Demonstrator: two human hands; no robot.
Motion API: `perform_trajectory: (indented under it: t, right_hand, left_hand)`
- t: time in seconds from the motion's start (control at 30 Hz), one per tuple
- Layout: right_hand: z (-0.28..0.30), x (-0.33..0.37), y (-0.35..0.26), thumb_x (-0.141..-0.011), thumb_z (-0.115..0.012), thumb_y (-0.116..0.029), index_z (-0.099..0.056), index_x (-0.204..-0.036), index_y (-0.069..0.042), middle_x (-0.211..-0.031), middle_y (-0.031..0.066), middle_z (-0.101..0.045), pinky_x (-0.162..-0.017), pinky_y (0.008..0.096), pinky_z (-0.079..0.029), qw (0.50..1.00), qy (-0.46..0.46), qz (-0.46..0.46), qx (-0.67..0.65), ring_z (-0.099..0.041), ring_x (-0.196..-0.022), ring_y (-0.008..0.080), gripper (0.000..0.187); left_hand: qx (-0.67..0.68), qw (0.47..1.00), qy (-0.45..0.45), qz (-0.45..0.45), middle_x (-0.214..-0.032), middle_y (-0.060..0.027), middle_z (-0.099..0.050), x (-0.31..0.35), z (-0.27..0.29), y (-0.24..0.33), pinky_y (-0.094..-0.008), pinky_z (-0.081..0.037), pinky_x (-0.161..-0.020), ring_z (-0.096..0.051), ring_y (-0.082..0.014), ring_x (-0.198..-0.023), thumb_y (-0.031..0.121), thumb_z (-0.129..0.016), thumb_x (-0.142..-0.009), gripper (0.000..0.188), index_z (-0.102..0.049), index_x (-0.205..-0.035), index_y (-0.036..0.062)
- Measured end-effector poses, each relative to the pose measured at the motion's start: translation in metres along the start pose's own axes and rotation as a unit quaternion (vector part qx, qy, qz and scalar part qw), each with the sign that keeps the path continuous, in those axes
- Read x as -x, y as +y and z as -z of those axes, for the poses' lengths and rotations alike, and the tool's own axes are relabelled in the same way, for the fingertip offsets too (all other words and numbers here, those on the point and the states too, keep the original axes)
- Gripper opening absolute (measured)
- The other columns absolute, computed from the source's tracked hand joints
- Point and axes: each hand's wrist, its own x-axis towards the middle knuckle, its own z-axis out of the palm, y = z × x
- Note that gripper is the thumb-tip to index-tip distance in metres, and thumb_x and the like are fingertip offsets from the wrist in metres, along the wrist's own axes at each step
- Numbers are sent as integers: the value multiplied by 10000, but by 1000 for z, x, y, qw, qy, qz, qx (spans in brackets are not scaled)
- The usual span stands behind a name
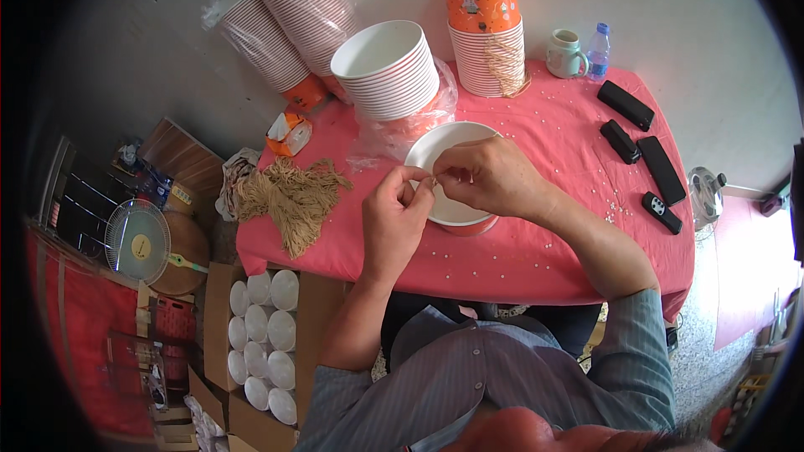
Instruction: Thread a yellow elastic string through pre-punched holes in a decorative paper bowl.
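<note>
A white-lined paper bucket [456,211] stands upright in front of me. My left hand [394,216] is at its left rim, thumb and forefinger pinched. My right hand [494,174] reaches over the opening, its fingertips closed and meeting the left ones. What lies between the fingertips is too small to make out. A short, thin tan strand shows at the bucket's far right rim. To the left, a bundle of tan cords [293,199] spreads over the red tablecloth [536,264].
Behind are a nested stack of white buckets [387,75], plastic-wrapped stacks [306,12], and an orange-topped stack [481,29] with cords hanging. A mug [566,54], bottle [599,52] and black objects [662,169] stand right. A box of clear cups [260,326] sits lower left; white bits dot the cloth.
</note>
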Motion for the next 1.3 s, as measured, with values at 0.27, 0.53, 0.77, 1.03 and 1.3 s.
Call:
perform_trajectory:
  t: [0.27,0.53,0.77,1.03,1.3]
  right_hand:
    - [0,1,4,-877,-764,-124,-794,-984,-54,-849,103,-774,-685,390,-607,1000,-11,1,4,-750,-713,267,131]
    - [-1,0,7,-885,-759,-98,-787,-988,-35,-855,115,-771,-693,393,-603,1000,-17,6,-9,-748,-720,276,124]
    - [0,-1,6,-874,-748,-122,-797,-938,-68,-806,136,-768,-703,458,-605,999,5,-22,-45,-763,-736,339,97]
    - [1,1,7,-886,-773,-65,-781,-1029,-49,-887,84,-776,-724,370,-616,999,-44,9,-18,-760,-762,231,144]
    - [-3,3,4,-890,-802,-121,-802,-1013,-68,-900,95,-780,-703,391,-604,999,-30,12,20,-758,-724,264,134]
  left_hand:
    - [-21,1000,-18,2,-631,40,-555,3,1,8,-268,-391,-546,-474,-11,-608,80,-734,-1037,117,-748,-1075,-30]
    - [17,997,-57,46,-689,51,-630,0,8,4,-240,-402,-579,-501,3,-638,100,-732,-1041,149,-759,-1094,-37]
    - [163,980,-58,100,-815,96,-653,-8,15,-7,-193,-332,-580,-494,36,-697,85,-759,-1014,160,-770,-1128,-27]
    - [220,964,-66,136,-769,88,-596,-9,18,-9,-202,-313,-564,-450,5,-638,122,-781,-1001,154,-773,-1105,9]
    - [219,963,-80,137,-947,46,-719,-5,17,-10,-163,-449,-730,-597,12,-836,91,-732,-1043,188,-762,-1178,-37]
